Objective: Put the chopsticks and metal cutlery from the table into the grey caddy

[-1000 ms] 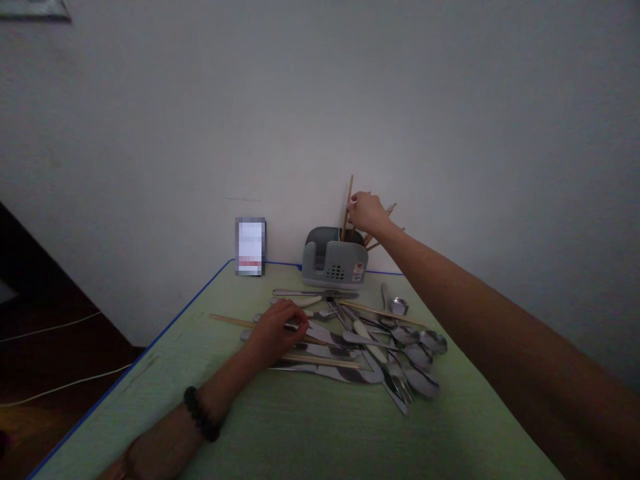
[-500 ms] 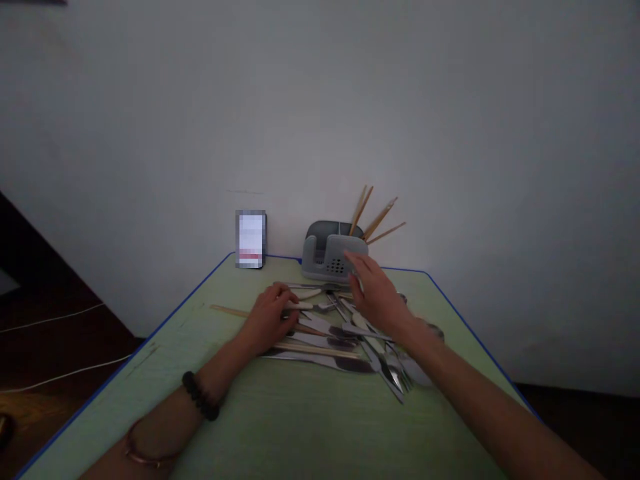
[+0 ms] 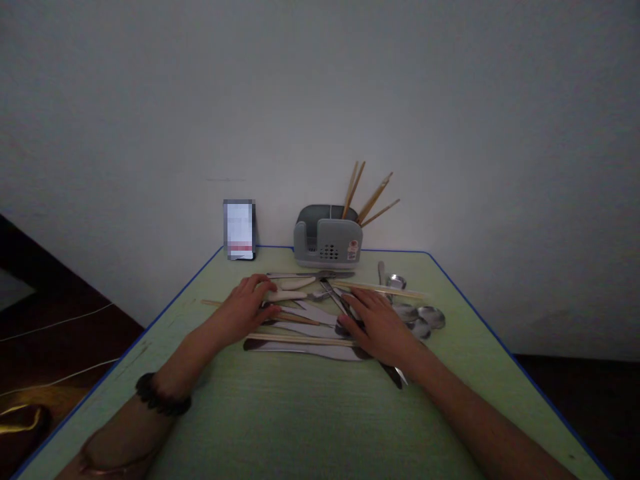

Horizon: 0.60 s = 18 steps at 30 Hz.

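Note:
My left hand (image 3: 243,308) rests over the left ends of the cutlery pile, thumb and fingers apart, with nothing visibly gripped. My right hand (image 3: 383,325) lies palm down with spread fingers over the pile's right half and hides part of it. Between the hands lie several table knives (image 3: 310,349), a white-handled fork (image 3: 287,295) and loose chopsticks (image 3: 295,339). Several metal spoons (image 3: 431,317) sit just right of my right hand. Behind the pile stands a grey cutlery holder (image 3: 327,241), with several chopsticks (image 3: 356,187) leaning out of its right compartment.
A phone (image 3: 241,230) with a blurred screen stands upright against the wall at the back left. The green table (image 3: 300,420) has a blue edge and meets the white wall (image 3: 320,100). White cables (image 3: 60,375) run across the floor at the left.
My right hand has let go of a chopstick in the holder and come down onto the cutlery. My left hand has shifted left over the pile. The view has moved slightly.

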### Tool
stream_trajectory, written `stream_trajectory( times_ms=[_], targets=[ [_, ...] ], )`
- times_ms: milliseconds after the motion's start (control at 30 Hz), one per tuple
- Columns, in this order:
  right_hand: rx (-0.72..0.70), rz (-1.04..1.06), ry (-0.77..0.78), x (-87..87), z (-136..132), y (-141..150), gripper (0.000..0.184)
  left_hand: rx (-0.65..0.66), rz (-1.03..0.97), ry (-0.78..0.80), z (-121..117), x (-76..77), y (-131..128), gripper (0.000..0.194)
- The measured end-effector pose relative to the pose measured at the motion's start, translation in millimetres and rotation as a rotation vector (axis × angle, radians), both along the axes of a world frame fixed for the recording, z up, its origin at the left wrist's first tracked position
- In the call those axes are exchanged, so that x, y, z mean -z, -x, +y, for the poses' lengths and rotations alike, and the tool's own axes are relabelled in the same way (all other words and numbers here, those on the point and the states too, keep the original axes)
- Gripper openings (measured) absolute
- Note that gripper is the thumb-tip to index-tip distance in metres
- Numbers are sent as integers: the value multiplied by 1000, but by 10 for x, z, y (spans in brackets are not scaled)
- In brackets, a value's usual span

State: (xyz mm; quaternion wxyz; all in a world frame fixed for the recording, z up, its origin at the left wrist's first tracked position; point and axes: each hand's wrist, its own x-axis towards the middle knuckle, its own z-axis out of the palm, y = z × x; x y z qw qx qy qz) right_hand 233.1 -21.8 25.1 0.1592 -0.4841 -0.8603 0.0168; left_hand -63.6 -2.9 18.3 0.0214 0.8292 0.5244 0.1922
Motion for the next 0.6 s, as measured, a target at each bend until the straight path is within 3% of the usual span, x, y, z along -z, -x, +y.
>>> stream_trajectory(
  times_ms=[67,167,300,467,600],
  targets=[
    [33,-11,-37,-38,0,-15,51,-21,48,72,-14,-98,62,26],
    [234,-57,-86,-55,29,-96,56,0,63,156,-43,-186,107,18],
    [404,-138,58,2,81,-222,61,41,-9,244,-66,-175,107,19],
    [287,-156,121,26,87,-200,54,114,-37,236,-64,-126,30,19],
    [165,-76,99,-20,57,-143,50,148,-59,34,-66,-67,-115,25]
  ],
)
